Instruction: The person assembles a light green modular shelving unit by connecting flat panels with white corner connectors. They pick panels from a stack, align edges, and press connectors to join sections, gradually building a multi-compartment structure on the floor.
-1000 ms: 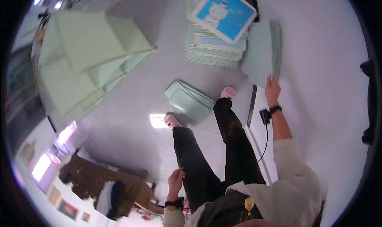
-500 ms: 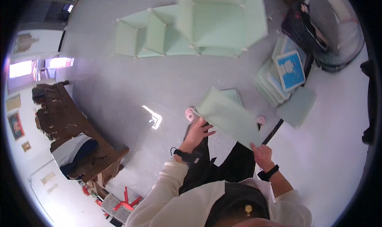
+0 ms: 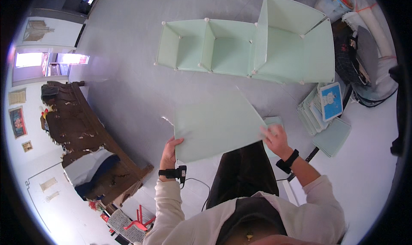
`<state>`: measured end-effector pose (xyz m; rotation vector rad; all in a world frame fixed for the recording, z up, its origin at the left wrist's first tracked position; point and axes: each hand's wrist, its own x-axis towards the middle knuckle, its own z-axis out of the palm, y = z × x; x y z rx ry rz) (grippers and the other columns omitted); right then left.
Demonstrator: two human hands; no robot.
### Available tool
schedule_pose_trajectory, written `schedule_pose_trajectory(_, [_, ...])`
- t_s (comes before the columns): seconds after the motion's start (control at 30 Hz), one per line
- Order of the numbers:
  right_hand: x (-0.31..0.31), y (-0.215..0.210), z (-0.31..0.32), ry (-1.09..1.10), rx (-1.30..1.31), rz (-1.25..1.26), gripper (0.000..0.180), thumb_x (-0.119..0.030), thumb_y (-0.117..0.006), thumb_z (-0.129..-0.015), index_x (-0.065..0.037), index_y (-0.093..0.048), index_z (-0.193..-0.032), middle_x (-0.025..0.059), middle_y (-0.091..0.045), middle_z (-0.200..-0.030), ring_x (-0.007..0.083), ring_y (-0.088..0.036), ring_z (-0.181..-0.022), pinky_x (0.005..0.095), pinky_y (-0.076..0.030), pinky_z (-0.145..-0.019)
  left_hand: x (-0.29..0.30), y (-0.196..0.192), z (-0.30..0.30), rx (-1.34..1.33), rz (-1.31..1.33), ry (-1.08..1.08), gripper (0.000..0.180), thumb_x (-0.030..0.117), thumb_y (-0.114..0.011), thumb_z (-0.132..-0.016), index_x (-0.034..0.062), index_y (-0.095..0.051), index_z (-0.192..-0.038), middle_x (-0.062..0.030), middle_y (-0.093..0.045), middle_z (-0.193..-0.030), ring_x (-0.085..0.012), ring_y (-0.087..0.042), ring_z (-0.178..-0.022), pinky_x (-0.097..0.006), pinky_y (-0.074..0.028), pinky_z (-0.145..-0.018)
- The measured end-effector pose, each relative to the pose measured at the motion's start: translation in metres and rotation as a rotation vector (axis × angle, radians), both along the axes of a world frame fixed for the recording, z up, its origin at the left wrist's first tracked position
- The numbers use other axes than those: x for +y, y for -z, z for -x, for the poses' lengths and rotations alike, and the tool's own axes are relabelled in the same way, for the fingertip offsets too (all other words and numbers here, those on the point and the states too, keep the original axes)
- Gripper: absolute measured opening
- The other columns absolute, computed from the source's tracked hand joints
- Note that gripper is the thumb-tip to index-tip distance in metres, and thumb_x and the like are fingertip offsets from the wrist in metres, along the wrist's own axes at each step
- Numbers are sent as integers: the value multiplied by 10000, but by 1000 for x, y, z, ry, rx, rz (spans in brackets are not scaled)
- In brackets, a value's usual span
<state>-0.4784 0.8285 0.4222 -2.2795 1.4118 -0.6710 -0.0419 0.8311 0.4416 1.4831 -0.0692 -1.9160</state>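
A large flat pale green panel (image 3: 214, 127) is held up in front of my legs, tilted. My left hand (image 3: 169, 154) grips its left edge near the bottom corner, the thumb lying on the face. At the panel's right corner is my right hand (image 3: 277, 141), its fingers on the edge and slightly blurred. Beyond the panel, on the floor, lies a cabinet of joined pale green panels (image 3: 231, 52) with open compartments and small white corner connectors. Partly behind my right hand, another pale green panel (image 3: 274, 120) rests on the floor.
A stack of pale green panels (image 3: 311, 112) lies at right, with a blue picture card (image 3: 331, 101) on top. Farther back are a bucket (image 3: 334, 2) and bundled bags (image 3: 373, 39). At left stand a dark carved wooden bench (image 3: 86, 133) and a red-framed seat (image 3: 137, 221).
The panel has moved left and turned to show more of its face, with my left hand shifted left. The view has moved, so the cabinet and stack appear farther right.
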Motion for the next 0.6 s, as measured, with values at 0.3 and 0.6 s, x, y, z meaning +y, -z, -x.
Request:
schedule_pose_trajectory(0.3, [-116,73,-110,558,-2265,-1300,354,-85,-542,-828,-46,-487,-1175,84,-539,-1172,279,-511,-1093,412,-397,-967,-161,45,3,-117,167,48,433,-2,-545,-853,-2,-435,-1272,-122,-554,-1200,-246,-550,-1094,-378,-467,-921])
schedule_pose_trajectory(0.6, [-213,137,-153,789,-2084,-1206,377,43,-576,-831,-29,-499,-1192,100,-564,-1169,229,-570,-1057,361,-480,-900,-315,101,-32,-582,66,797,466,194,-585,-897,34,-429,-1305,-115,-572,-1174,-191,-571,-1034,-327,-469,-862])
